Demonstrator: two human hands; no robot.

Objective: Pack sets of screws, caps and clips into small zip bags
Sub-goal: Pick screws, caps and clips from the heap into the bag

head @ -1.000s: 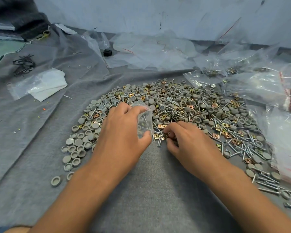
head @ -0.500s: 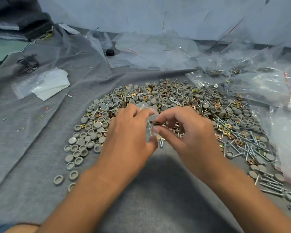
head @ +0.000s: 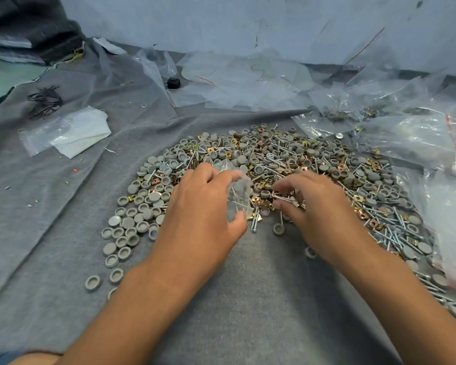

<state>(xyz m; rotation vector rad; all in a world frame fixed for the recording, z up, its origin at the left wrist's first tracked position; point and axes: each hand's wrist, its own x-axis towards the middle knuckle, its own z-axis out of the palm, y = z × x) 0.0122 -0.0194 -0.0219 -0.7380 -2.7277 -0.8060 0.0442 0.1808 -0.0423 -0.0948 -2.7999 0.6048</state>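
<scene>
Left hand (head: 203, 214) grips floppy zip bag (head: 238, 200); hold near mouth. Right hand (head: 319, 212) fingers curled loosely, picking screws (head: 284, 198) at bag's 3 o'clock.

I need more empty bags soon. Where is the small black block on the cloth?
In the head view, the small black block sits far back, left of centre on the grey cloth, at the edge of the crumpled clear plastic sheets near the wall.
</scene>
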